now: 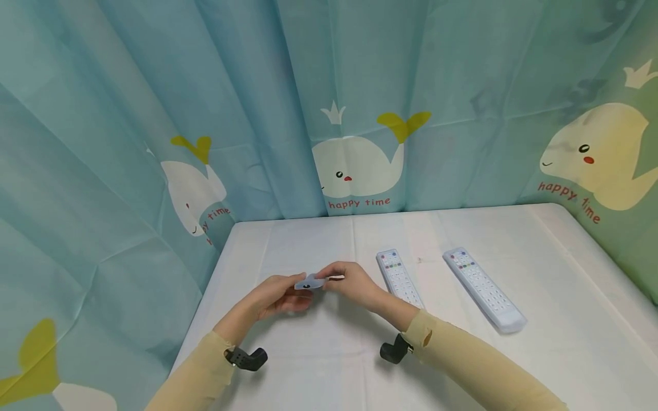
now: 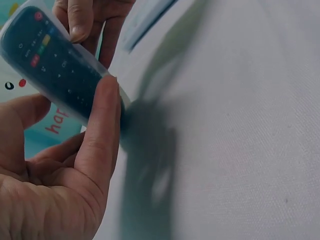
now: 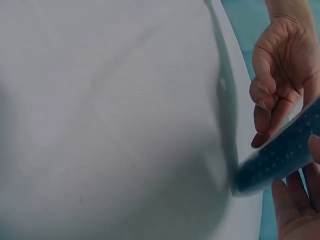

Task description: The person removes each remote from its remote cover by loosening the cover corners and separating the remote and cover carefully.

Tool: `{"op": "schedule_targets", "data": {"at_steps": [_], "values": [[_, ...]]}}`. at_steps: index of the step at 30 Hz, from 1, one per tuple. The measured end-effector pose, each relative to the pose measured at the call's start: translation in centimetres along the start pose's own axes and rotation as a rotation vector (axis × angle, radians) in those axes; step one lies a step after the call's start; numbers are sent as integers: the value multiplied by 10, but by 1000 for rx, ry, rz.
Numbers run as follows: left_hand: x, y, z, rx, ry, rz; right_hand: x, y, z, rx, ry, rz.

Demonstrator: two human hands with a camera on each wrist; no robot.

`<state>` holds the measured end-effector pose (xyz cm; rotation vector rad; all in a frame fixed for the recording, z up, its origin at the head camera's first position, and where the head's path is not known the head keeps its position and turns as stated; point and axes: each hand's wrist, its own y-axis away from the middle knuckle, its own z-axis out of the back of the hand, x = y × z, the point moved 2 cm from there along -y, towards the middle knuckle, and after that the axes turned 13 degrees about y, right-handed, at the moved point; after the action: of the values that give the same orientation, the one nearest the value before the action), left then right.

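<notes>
Both hands hold a remote control point(image 1: 310, 282) raised over the white table, seen nearly end-on in the head view. The left wrist view shows its button face point(image 2: 60, 65) inside a translucent cover. My left hand point(image 1: 280, 294) grips one end, thumb on one edge and a finger point(image 2: 102, 115) along the other. From the other side, my right hand point(image 1: 354, 282) pinches the cover near the opposite end. In the right wrist view the remote control point(image 3: 280, 155) slants between the right hand point(image 3: 300, 217) at the bottom and the left hand point(image 3: 285, 65) above.
Two more remote controls in pale covers lie on the white table point(image 1: 319, 365): a nearer one point(image 1: 398, 274) partly behind the right forearm, and another point(image 1: 485, 291) farther right. A blue curtain point(image 1: 257, 114) with whale prints hangs behind and along the left.
</notes>
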<state>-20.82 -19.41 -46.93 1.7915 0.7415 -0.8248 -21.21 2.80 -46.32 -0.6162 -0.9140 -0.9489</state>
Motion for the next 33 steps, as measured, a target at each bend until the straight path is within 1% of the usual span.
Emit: {"op": "schedule_targets", "data": {"at_steps": [3, 7, 12, 19, 23, 26, 29, 33], "values": [[1, -1, 1, 7, -12, 20, 2, 3, -1, 20, -3, 51], [4, 0, 3, 15, -56, 30, 2, 5, -4, 43, 18, 111], [6, 2, 5, 13, -126, 28, 2, 8, -7, 57, 74, 125], [8, 3, 6, 39, -115, 31, 1, 10, -10, 51, 98, 107], [10, 2, 6, 35, -94, 39, -1, 11, -11, 39, 127, 73], [11, 2, 6, 18, -87, 40, -4, 12, -10, 22, 128, 10], [12, 1, 5, 3, -92, 33, -7, 13, -9, 13, 80, -69], [13, 0, 4, -2, -98, 17, -10, 12, -10, 20, -3, -168]]}}
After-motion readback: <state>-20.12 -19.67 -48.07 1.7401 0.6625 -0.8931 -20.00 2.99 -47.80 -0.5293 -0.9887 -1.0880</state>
